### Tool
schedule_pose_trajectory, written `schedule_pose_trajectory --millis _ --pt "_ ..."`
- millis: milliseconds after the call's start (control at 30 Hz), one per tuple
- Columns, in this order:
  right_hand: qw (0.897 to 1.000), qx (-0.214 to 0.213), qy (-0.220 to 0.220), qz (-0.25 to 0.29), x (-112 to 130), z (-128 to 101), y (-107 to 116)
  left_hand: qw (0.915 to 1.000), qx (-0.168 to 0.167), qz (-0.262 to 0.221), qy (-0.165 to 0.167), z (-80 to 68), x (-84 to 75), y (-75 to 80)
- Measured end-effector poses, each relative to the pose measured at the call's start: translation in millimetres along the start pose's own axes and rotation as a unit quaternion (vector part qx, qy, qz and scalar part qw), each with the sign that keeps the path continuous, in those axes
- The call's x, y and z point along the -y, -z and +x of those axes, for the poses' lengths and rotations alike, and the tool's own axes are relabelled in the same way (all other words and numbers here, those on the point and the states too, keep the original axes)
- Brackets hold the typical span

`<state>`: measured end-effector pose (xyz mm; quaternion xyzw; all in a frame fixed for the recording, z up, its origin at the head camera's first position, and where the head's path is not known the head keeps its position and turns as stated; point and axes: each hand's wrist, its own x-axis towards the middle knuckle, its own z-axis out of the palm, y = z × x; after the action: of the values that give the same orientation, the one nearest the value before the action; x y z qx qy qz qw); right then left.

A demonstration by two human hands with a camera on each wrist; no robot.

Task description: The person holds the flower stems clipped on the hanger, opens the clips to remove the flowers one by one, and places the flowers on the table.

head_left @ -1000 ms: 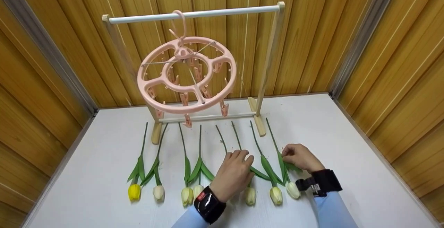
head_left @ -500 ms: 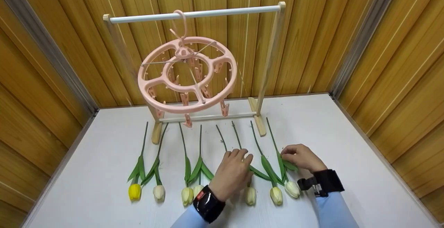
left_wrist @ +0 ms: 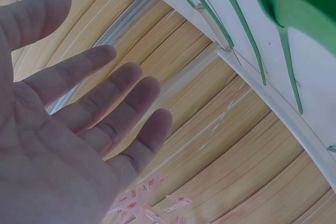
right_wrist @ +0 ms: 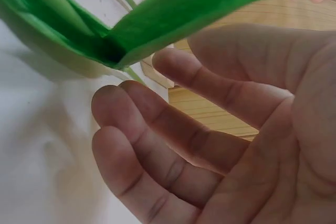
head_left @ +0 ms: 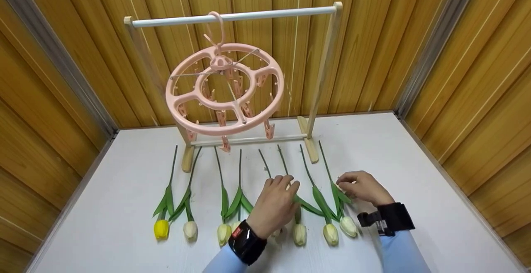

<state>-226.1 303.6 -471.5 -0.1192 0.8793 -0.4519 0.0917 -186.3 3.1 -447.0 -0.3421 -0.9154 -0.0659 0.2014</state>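
Note:
Several artificial tulips lie in a row on the white table, stems pointing away from me. At the right end is a white tulip (head_left: 349,226), and my right hand (head_left: 363,188) is beside its leaves. In the right wrist view the fingers are loosely bent with nothing between them, and the thumb tip is right at a green leaf (right_wrist: 205,17). My left hand (head_left: 274,206) is over the middle tulips, hiding parts of them. Its fingers (left_wrist: 113,100) are spread and hold nothing in the left wrist view. A pale tulip (head_left: 299,235) lies just right of it.
Behind the flowers stands a wooden rack with a white top bar (head_left: 274,14). From it hangs a round pink clip hanger (head_left: 224,130) with dangling clips. A yellow tulip (head_left: 161,229) lies at the row's left end. Wood-patterned walls (head_left: 373,49) enclose the table.
My left hand has shifted slightly left and away from me. My right hand has drawn slightly right. The right-end tulip's bloom has moved slightly left, and its right leaf has swung inward.

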Motion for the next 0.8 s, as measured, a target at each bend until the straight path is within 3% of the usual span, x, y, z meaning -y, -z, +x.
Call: schedule_pose_trajectory --millis 333,800 --pt "0.999 -0.026 0.0 -0.044 20 -7 5 0.9995 -0.002 -0.028 0.015 -0.8 9.0 4.9" --pt "0.98 -0.127 0.116 -0.102 59 -21 1 0.9958 -0.03 -0.064 0.059 -5.6 32.9 20.9"
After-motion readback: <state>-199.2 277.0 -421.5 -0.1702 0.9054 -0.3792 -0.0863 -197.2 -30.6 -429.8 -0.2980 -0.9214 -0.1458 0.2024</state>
